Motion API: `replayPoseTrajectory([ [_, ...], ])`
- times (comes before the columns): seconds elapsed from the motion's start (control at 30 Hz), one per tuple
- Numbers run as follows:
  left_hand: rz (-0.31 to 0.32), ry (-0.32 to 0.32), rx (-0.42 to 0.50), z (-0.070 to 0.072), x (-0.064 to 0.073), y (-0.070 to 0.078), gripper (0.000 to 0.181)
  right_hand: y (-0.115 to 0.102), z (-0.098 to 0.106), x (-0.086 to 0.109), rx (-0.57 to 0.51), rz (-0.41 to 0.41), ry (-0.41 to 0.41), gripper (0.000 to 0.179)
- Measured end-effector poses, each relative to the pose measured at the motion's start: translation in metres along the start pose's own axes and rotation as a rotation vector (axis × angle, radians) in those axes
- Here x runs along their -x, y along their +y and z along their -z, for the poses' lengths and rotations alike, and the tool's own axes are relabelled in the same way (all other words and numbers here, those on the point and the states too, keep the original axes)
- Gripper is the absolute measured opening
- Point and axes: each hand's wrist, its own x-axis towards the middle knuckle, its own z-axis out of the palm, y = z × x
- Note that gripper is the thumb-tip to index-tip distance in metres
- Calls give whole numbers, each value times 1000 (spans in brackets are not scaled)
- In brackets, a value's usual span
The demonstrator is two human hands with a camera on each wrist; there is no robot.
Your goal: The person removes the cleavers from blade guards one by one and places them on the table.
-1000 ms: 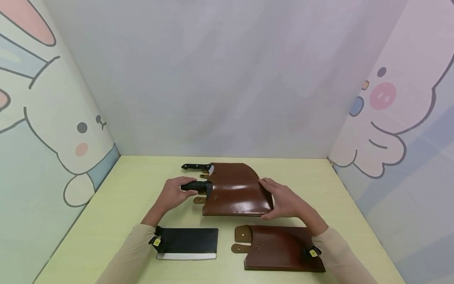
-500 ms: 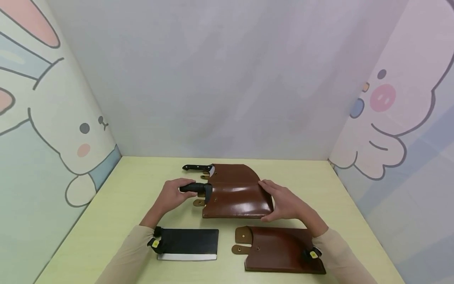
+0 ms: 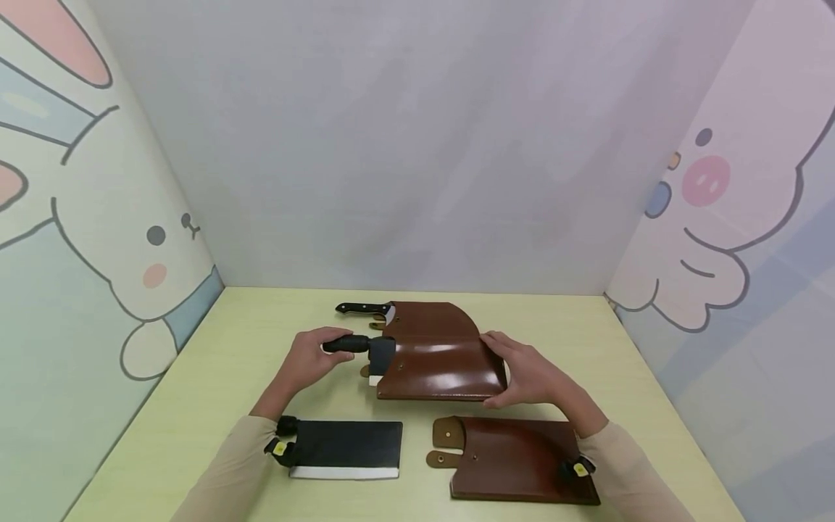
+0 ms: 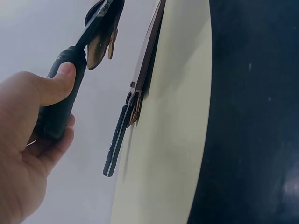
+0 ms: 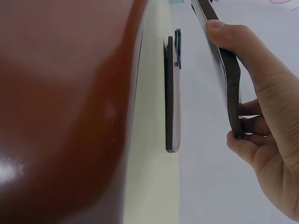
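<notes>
My left hand (image 3: 313,359) grips the black handle (image 4: 65,102) of a cleaver, thumb along one side. The cleaver's dark blade (image 3: 382,357) sticks partly out of the left opening of a glossy brown leather sheath (image 3: 443,370). The rest of the blade is hidden inside. At the sheath's right end my right hand (image 3: 527,371) holds it, thumb and fingers on opposite edges. The right wrist view shows that grip on the sheath's edge (image 5: 230,74). The sheath is raised off the table, as both wrist views show.
Behind lies another brown sheath (image 3: 427,317) with a black-handled knife (image 3: 362,308) in it. Nearer, a dark cleaver blade (image 3: 346,444) with a silver edge lies at left. A third brown sheath (image 3: 515,460) with two snap straps lies under my right forearm. Walls (image 3: 417,181) enclose the table.
My left hand has moved left with the cleaver, so more of its blade shows outside the sheath. The right hand keeps hold of the sheath, shifted slightly right.
</notes>
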Motion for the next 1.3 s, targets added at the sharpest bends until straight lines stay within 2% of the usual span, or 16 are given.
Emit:
replayPoseTrajectory([
  [0.3, -23, -2, -12, 2, 0, -2, 43, 3, -1, 2, -13, 1, 13, 123],
  [0.43, -12, 1, -12, 2, 0, -4, 43, 4, -1, 5, -21, 5, 19, 122],
  [0.7, -30, 39, 4, 6, 1, -10, 43, 9, -2, 6, -11, 42, 51, 123],
  [0.87, -35, 44, 20, 10, 3, -11, 43, 10, -1, 7, -10, 56, 59, 122],
  [1.3, -31, 43, -15, 22, 9, -19, 43, 8, 6, 10, -13, 41, 58, 120],
])
